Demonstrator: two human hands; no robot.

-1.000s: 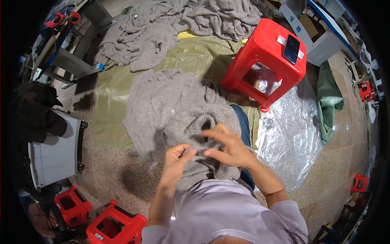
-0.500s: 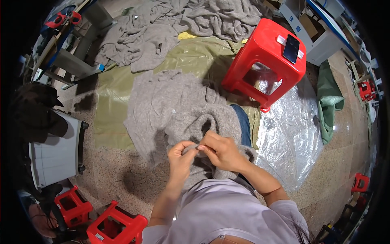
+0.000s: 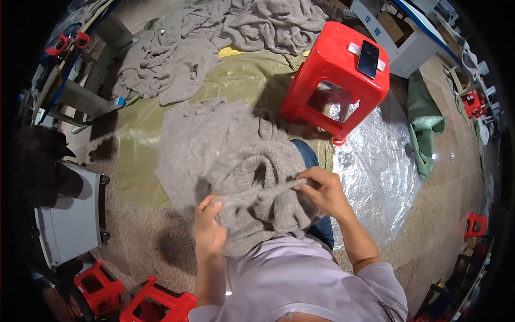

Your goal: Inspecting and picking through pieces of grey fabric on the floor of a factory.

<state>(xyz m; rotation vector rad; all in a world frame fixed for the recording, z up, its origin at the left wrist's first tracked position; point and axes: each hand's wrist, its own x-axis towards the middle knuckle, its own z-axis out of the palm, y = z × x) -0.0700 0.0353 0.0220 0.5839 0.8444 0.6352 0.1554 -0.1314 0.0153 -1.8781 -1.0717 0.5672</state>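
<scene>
A grey-beige knitted garment (image 3: pixel 244 180) lies bunched over my lap, and its far part spreads onto the olive sheet on the floor. My left hand (image 3: pixel 210 220) pinches one stretch of its edge between thumb and fingers. Further right, my right hand (image 3: pixel 324 190) grips another stretch of the same edge. Between the two hands the fabric is drawn out sideways. Folds and dark hollows show just beyond and below it. Whether the garment is a sweater or another knit I cannot tell.
A red plastic stool (image 3: pixel 343 70) stands ahead on the right, carrying a dark phone (image 3: pixel 368 59). Heaps of similar knit (image 3: pixel 273 24) lie at the far side. Clear plastic sheeting (image 3: pixel 375 177) covers the floor on the right. A grey-white box (image 3: pixel 70 214) and red stools (image 3: pixel 158 300) are at left.
My hands were together at one spot on the edge; now they are apart, left hand further left, right hand further right, with the knit stretched between them. The view has shifted slightly.
</scene>
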